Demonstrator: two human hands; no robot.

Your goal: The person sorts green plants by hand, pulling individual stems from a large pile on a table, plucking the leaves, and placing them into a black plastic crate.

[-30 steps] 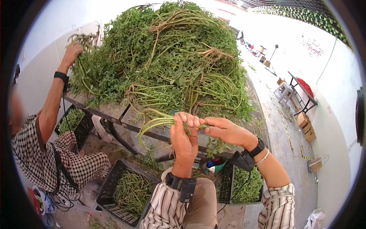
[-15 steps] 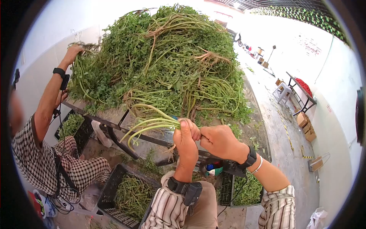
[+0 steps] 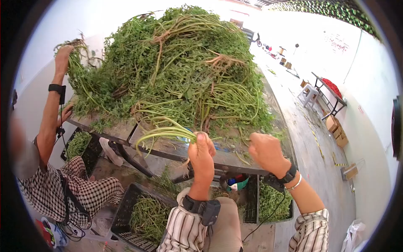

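Observation:
My left hand [image 3: 202, 154] is closed round a small bunch of pale green stems [image 3: 166, 131], whose long ends curve out to the left. To its right, my right hand [image 3: 268, 153] hangs over the table's near edge, apart from the bunch, with its fingers curled; whether something small is in them is hidden. Beyond both hands, a large heap of leafy green plants [image 3: 180, 71] covers much of the table, with pinkish roots showing on top. A few loose stems and leaves lie on the bare tabletop near my hands.
A co-worker in checked clothes [image 3: 96, 189] sits at the left, one hand raised with plants. Black crates of greens stand below: one [image 3: 119, 222] left of my legs, another [image 3: 252, 197] to the right. Boxes [image 3: 336, 132] and a white stool [image 3: 308, 95] stand far right.
My right hand has moved away from my left hand to the right. My left hand still holds the bunch. The co-worker's raised hand has moved left and up with plants.

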